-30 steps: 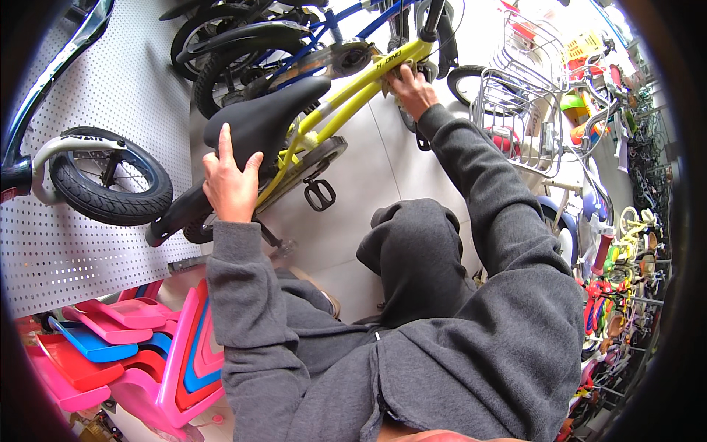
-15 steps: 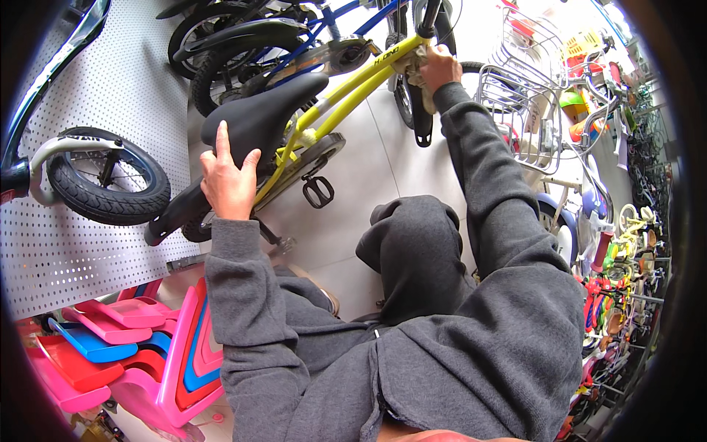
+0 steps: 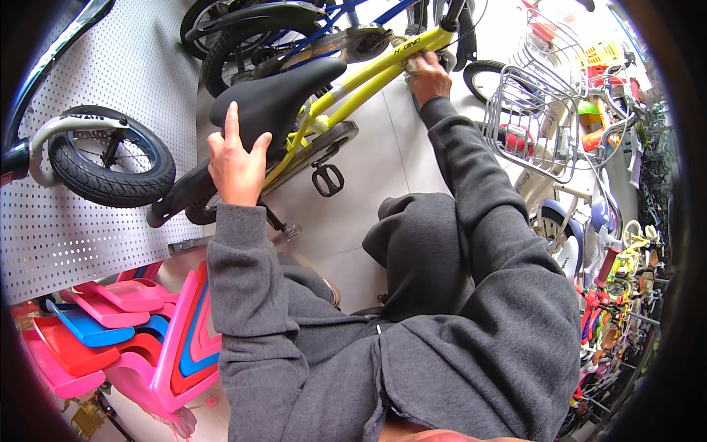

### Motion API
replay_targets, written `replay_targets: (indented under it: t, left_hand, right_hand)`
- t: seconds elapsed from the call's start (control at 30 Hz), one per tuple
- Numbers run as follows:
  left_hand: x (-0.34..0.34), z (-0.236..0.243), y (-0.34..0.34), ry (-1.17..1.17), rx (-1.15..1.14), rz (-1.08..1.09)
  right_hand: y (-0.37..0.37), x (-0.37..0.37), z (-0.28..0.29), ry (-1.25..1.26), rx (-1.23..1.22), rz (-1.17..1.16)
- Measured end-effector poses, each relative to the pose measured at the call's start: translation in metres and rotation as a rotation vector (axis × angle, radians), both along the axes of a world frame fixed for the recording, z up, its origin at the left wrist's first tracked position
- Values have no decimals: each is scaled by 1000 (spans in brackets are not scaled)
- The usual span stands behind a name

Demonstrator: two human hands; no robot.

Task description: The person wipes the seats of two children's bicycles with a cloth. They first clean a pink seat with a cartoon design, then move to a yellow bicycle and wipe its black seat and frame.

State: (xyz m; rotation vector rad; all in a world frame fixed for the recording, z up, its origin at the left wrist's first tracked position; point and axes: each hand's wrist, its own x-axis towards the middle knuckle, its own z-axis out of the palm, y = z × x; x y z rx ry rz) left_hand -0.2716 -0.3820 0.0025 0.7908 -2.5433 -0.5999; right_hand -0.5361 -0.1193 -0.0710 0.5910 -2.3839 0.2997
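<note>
A small bicycle with a yellow frame (image 3: 364, 70) and a black saddle (image 3: 283, 96) stands in front of me. My left hand (image 3: 239, 162) rests against the saddle's near side, index finger stretched over it and thumb apart. Near the front of the frame, my right hand (image 3: 431, 79) is closed on a pale, crumpled cloth (image 3: 412, 66), pressed to the lower yellow tube just behind the head tube. My fingers partly hide the cloth. Under the frame hang a chain guard (image 3: 342, 138) and a black pedal (image 3: 327, 180).
A perforated white panel (image 3: 140, 66) with a small wheel (image 3: 110, 166) is at left. Pink, red and blue plastic chairs (image 3: 166, 368) are stacked lower left. Blue-framed bicycles (image 3: 342, 11) stand beyond. Wire baskets (image 3: 534, 125) and hanging goods (image 3: 626, 309) line the right.
My right hand with the cloth has slid back along the lower tube, away from the head tube. My left hand stays on the saddle. The view has shifted slightly.
</note>
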Motion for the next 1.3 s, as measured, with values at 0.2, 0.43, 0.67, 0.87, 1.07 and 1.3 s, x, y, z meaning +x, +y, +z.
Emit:
replay_targets:
  t: [0.2,0.43,0.67,0.87,1.07,1.3]
  left_hand:
    - [-1,1,1,-45,-24,8]
    - [0,-1,1,12,13,-3]
    - [0,0,1,14,15,-5]
    - [-1,3,3,-39,5,12]
    - [-1,5,3,-65,11,21]
    - [-1,2,1,-51,-56,8]
  right_hand:
    - [-48,36,-48,-17,306,268]
    - [-101,66,-78,-425,487,430]
    - [-130,54,-74,-653,419,494]
    - [-127,70,-81,-300,824,565]
    - [-98,73,-59,-116,903,551]
    - [-65,53,-31,-913,437,324]
